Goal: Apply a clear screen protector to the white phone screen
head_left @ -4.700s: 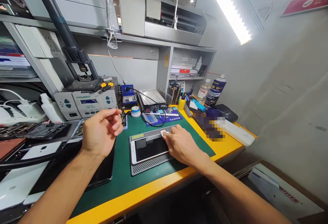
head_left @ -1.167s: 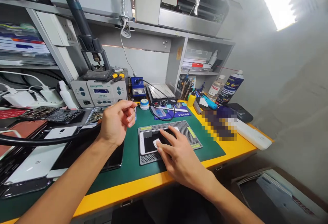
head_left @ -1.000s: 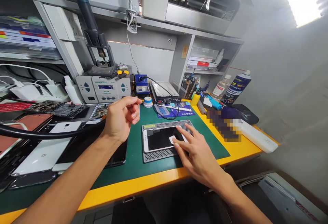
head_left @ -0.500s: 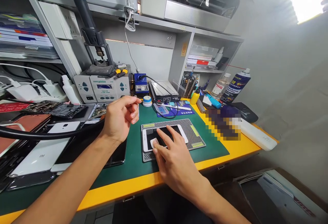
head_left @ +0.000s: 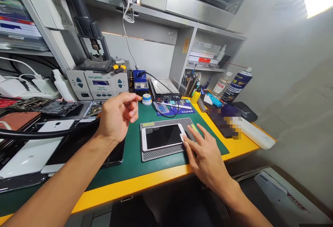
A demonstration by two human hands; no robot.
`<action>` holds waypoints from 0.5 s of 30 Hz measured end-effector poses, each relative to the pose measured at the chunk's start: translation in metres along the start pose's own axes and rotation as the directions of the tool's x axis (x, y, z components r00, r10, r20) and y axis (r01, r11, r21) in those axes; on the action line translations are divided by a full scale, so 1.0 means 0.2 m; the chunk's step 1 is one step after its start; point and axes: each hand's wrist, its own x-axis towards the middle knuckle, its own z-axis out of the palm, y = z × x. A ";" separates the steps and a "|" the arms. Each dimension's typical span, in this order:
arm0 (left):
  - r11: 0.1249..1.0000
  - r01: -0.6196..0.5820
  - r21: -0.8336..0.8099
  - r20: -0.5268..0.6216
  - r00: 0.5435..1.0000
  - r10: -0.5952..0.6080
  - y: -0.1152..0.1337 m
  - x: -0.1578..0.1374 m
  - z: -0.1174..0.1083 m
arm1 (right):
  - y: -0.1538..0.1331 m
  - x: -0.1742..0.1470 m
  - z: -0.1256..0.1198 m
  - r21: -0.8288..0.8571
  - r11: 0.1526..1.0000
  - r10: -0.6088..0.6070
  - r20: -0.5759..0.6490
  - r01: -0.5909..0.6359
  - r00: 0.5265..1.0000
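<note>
A white-framed smartphone (head_left: 162, 137) with a black screen lies face up on a grey perforated mat (head_left: 162, 153). My right hand (head_left: 205, 150) is at the phone's right end, thumb and index finger closed on a small white pad (head_left: 182, 137) that rests against the screen's edge. Its other fingers spread over the mat. My left hand (head_left: 116, 118) hovers left of the phone, touching nothing I can see. Its fingers are loosely curled, the thumb side held apart from them.
Several phones and phone parts (head_left: 33, 154) crowd the left, with a black cable (head_left: 52, 134) across them. Behind stand a soldering station (head_left: 100, 86), a blue-and-white jar (head_left: 146, 98) and a yellow bottle (head_left: 196, 96). A spray can (head_left: 238, 85) and a white elongated case (head_left: 257, 133) are right.
My right hand has slid right along the phone with the white pad, from the screen's left part to its right end. The whole view has shifted slightly; my left hand keeps its pose.
</note>
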 end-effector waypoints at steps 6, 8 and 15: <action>1.000 -0.001 -0.006 0.003 1.000 0.001 0.01 0.00 0.01 | -0.12 0.00 0.02 0.009 0.998 0.067 -0.034 -0.067 0.997; 1.000 -0.002 -0.003 0.003 1.000 0.002 0.01 -0.01 0.02 | -0.19 0.01 0.04 0.041 0.996 0.078 -0.027 -0.076 0.997; 0.971 -0.213 0.110 -0.010 0.977 0.215 0.09 -0.03 -0.02 | -0.29 0.06 0.05 0.155 0.987 0.040 0.032 -0.045 0.999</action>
